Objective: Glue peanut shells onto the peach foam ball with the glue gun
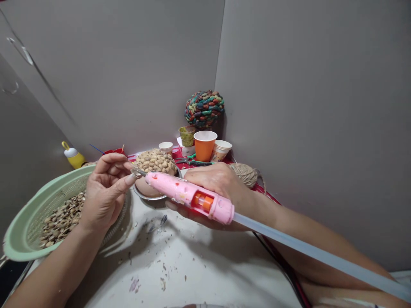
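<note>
Mint perforated plastic basket [19,246], rough brown shells [66,216] inside | pink glue gun [175,188], translucent rod [308,249] behind, right hand [220,177] wrapped around it | nubbly shell-covered ball [156,161] in round dish [154,198], beyond gun | left hand [109,188] nearly closed, pinching small glossy piece [135,171] at nozzle [143,173]

Muted light, apparently from overhead. Gray walls [305,94] dull, white tabletop [231,269] brightest. Soft overlapping arm shadows across it; darker shadow right of multicolored ball [204,108]. Pink hot glue gun [173,187] fairly sharp, background softer. Wide-angle stretch on right forearm [330,244].
</note>
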### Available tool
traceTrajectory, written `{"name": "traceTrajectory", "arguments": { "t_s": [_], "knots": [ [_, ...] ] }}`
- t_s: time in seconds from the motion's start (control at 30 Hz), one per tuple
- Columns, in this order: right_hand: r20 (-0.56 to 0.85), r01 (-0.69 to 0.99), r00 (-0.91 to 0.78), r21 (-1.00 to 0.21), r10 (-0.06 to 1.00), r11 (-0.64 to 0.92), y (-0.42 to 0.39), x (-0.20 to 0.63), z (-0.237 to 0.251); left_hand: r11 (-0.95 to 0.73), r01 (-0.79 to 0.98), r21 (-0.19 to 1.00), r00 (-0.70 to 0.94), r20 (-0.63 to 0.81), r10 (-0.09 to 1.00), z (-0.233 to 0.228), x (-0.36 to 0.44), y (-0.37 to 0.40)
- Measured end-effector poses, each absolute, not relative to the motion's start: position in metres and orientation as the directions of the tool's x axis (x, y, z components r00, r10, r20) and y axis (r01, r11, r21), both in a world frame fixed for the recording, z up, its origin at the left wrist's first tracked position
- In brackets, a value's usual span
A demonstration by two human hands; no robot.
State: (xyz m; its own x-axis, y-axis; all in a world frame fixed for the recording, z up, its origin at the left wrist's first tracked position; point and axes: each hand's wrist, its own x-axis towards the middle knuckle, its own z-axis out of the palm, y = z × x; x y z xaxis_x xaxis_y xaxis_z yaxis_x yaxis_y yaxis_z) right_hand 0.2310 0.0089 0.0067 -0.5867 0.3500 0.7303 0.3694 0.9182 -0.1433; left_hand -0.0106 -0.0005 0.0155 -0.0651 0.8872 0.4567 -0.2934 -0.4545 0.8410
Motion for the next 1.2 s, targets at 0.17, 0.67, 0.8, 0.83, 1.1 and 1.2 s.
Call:
{"name": "traceTrajectory", "arguments": {
  "t_s": [0.17,0.67,0.8,0.83,1.1,1.2],
  "knots": [
    [0.707,0.388,-0.605,-0.139,0.366,0.911,0.0093,0.2290,0.0057,-0.476,-0.269,0.837,-0.066,0.477,0.876,0.0140,-0.0086,-0.0016],
    [0.710,0.367,-0.601,-0.163,0.367,0.916,0.0125,0.2303,-0.0006,-0.504,-0.236,0.831,-0.095,0.496,0.863,0.0129,-0.0068,-0.0028],
    [0.722,0.370,-0.588,-0.160,0.364,0.915,0.0130,0.2299,-0.0004,-0.522,-0.238,0.819,-0.110,0.512,0.852,0.0134,-0.0072,-0.0027],
    [0.734,0.366,-0.580,-0.152,0.353,0.918,0.0129,0.2296,-0.0003,-0.525,-0.241,0.816,-0.112,0.514,0.850,0.0137,-0.0074,-0.0028],
    [0.785,0.355,-0.541,-0.113,0.302,0.928,0.0102,0.2255,-0.0001,-0.567,-0.189,0.802,-0.114,0.555,0.824,0.0088,-0.0097,0.0002],
    [0.781,0.376,-0.541,-0.108,0.312,0.920,0.0104,0.2248,-0.0013,-0.578,-0.162,0.800,-0.116,0.566,0.816,0.0075,-0.0100,0.0002]
  ]
}}
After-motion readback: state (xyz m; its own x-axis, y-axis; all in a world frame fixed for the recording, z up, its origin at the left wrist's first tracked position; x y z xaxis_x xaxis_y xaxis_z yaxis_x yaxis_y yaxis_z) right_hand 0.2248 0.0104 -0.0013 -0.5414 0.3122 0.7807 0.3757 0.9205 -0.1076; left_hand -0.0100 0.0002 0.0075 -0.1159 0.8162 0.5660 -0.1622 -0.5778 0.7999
